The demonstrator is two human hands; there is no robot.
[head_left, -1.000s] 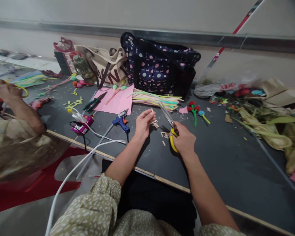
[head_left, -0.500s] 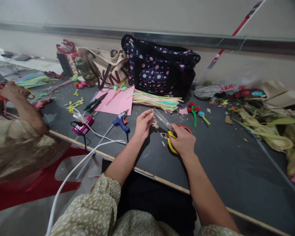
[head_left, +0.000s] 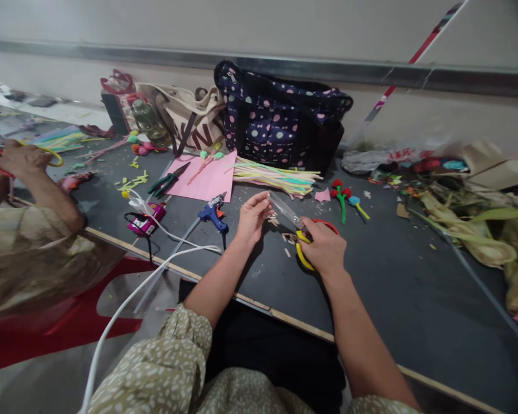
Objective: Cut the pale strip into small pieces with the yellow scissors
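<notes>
My right hand (head_left: 323,244) is closed round the handles of a pair of scissors (head_left: 287,210), one loop yellow and the other red. The blades point up and left toward my left hand (head_left: 253,217). Thumb and fingertips of that hand are pinched together at the blade tips; whatever small thing is between them is too hidden to name. Beneath the blades, small beige cut pieces (head_left: 290,237) are scattered on the dark table (head_left: 380,276). A blue glue gun (head_left: 214,213) lies left of my left hand.
A bundle of pastel pipe cleaners (head_left: 276,177) lies before a dotted navy bag (head_left: 280,115). Left are pink paper (head_left: 216,187), green-handled pliers (head_left: 168,181), a magenta power strip (head_left: 147,219) and a white cord (head_left: 125,305). Dried husks (head_left: 470,224) lie right. A co-worker's hands (head_left: 23,158) hold scissors.
The scissor blades look closer together now. My hands stay in almost the same place. At the left, the co-worker's hands and scissors have shifted slightly.
</notes>
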